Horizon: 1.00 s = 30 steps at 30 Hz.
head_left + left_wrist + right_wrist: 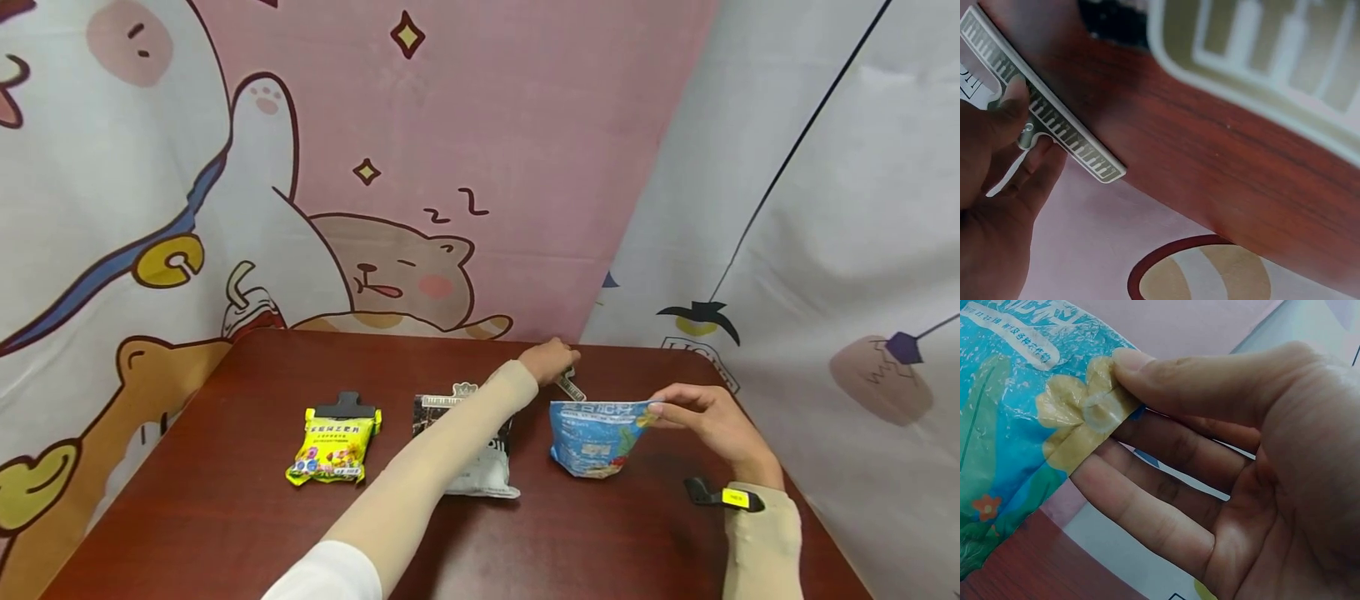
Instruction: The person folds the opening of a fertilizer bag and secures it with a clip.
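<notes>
At the back of the table, my left hand point(550, 361) pinches a wide bag clip point(1079, 134) with a piano-key pattern along its jaw. The clip hangs just above and behind a blue plastic bag point(596, 437), which stands upright on the table. My right hand point(701, 421) pinches the top right corner of that bag between thumb and fingers. In the right wrist view, the thumb presses on a yellow flower print point(1079, 412) at the bag's corner. The bag's top edge is drawn out flat toward the right hand.
A black and white bag point(480, 471), closed by another piano-key clip point(442, 401), lies under the left forearm. Farther left lies a yellow bag point(335, 446) with a black clip point(346, 406). The brown table point(247, 500) ends at a cartoon-printed curtain point(540, 167).
</notes>
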### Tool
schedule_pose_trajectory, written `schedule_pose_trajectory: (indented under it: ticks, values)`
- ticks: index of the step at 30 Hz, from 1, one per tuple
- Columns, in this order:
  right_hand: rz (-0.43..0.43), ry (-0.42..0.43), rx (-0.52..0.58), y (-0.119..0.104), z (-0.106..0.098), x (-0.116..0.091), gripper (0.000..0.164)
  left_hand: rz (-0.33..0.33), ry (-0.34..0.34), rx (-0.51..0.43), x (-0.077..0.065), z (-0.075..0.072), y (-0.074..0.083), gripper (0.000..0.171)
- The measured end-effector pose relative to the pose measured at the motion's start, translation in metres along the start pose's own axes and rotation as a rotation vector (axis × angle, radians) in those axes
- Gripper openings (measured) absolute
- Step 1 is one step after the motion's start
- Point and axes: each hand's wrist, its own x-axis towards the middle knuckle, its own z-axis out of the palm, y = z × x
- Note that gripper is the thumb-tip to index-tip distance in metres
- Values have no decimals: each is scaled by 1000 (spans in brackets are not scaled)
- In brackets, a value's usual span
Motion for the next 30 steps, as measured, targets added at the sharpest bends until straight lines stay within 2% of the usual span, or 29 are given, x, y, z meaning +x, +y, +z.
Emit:
schedule_pose_trajectory:
  ticks: [8, 11, 17, 20, 23, 27, 30]
  values:
    - [19, -1, -12, 0, 1, 0, 30, 22, 16, -84, -4, -3, -4, 18]
    - [16, -7, -9, -1, 2, -1, 30, 29, 26, -110, -5, -3, -4, 18]
    - [-3, -5, 8, -3, 2, -2, 28, 1, 28, -150, -7, -10, -3, 31]
    - [1, -9, 8, -3, 2, -2, 29, 1, 24, -162, -8, -12, -3, 29]
    - [20, -5, 13, -2, 2, -1, 29, 19, 16, -215, -10, -12, -4, 24]
    - [29, 1, 6, -1, 2, -1, 29, 39, 57, -289, -12, -15, -6, 22]
    - [25, 2, -1, -1, 0, -1, 29, 20, 104, -328, -15, -20, -7, 22]
